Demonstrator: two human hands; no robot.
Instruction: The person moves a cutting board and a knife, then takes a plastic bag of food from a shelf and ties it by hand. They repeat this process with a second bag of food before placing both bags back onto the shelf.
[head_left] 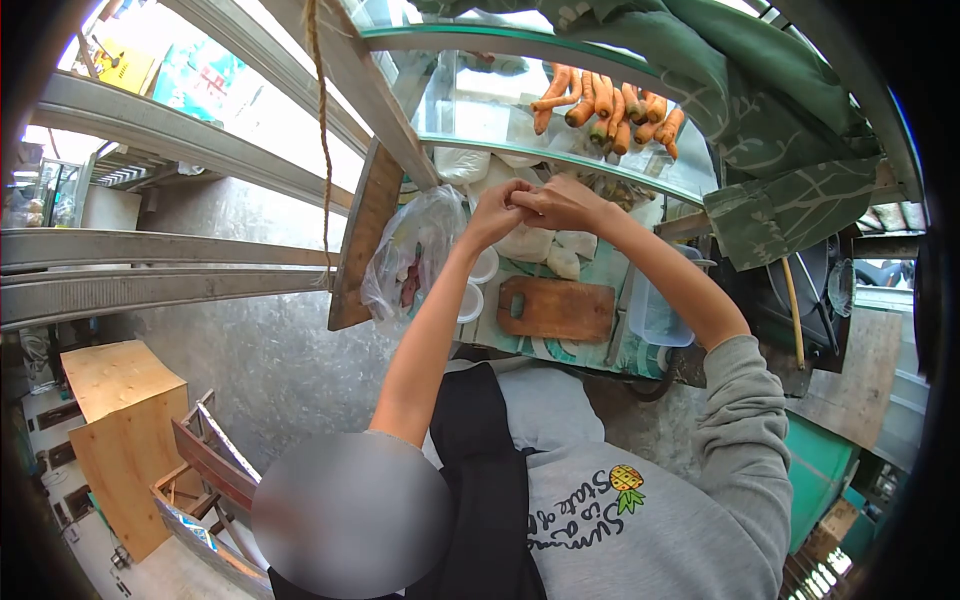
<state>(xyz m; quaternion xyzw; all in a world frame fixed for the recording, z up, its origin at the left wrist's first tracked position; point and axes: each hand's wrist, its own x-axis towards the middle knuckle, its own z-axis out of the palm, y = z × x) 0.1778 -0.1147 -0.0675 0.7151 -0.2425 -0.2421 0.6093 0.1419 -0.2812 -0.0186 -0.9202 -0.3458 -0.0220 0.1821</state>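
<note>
My left hand [494, 214] and my right hand [566, 203] meet above the far part of the counter, just before the lower glass edge of the case. The fingers of both are curled and pressed together; anything between them is too small or hidden to make out. Below and behind them lie pale chunks of food [525, 243], partly covered by my hands. A clear plastic bag [425, 235] with something reddish inside hangs left of my left hand. Nearer my body rests a wooden cutting board [556, 309] with a handle slot.
Several carrots [605, 105] lie behind the glass. A knife [620, 312] and a light blue plastic tub [658, 308] sit right of the board, white round containers [470, 302] to its left. Green patterned cloth [790, 215] drapes at right, and a rope [322, 130] hangs at left.
</note>
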